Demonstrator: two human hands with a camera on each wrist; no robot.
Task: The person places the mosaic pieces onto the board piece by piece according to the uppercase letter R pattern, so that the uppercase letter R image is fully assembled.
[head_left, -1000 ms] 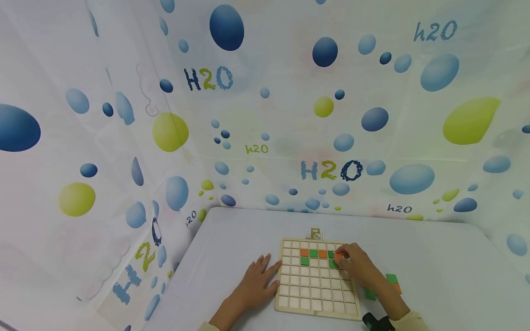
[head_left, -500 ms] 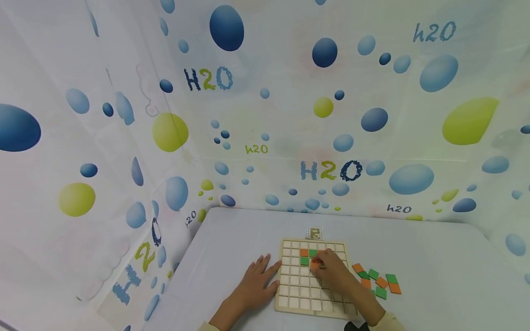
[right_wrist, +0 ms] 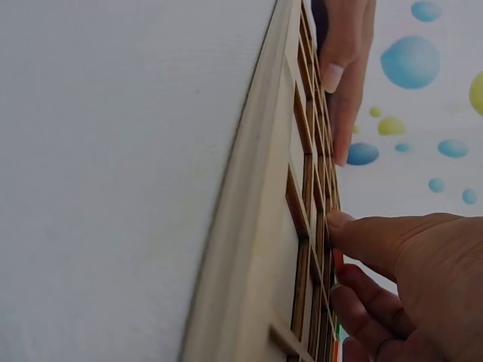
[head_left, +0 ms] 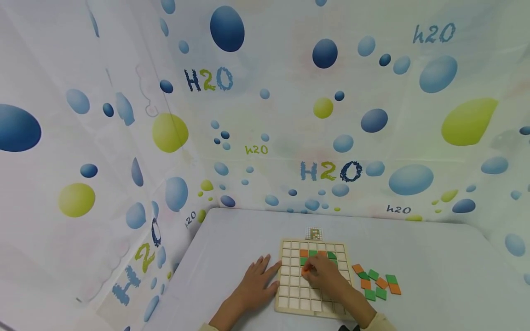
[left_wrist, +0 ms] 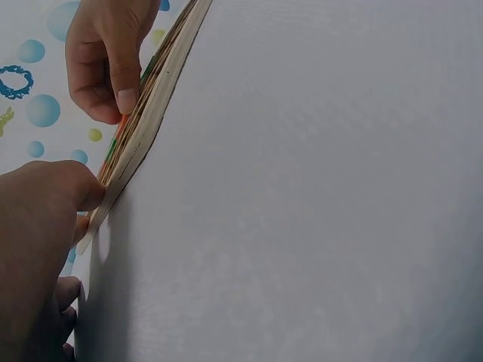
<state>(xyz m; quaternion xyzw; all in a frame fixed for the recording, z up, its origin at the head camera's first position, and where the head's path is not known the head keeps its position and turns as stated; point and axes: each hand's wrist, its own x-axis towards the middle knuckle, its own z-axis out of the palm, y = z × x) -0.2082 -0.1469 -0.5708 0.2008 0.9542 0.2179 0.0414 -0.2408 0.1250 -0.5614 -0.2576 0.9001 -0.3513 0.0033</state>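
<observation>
My right hand (head_left: 327, 277) pinches a small orange square tile (head_left: 305, 269) over the left-middle part of a wooden grid board (head_left: 296, 304). In the right wrist view that orange tile (right_wrist: 337, 260) shows at the fingertips, low against the grid. Just beyond the hand, orange tiles (head_left: 304, 253) and green tiles (head_left: 331, 254) sit in the board's cells; the hand covers some of them partly. My left hand (head_left: 257, 281) lies with fingers spread beside the board's left edge, its thumb touching the rim in the left wrist view.
Several loose green tiles (head_left: 381, 293) and orange tiles (head_left: 365, 284) lie on the white table (head_left: 439, 271) to the right of the board. A small printed pattern card (head_left: 314, 233) is behind the board. A curtain with blue and green drops (head_left: 411, 179) closes off the back and left.
My right hand has moved left and nearer across the board with the orange tile, uncovering the loose tiles at right. The left hand stays where it was.
</observation>
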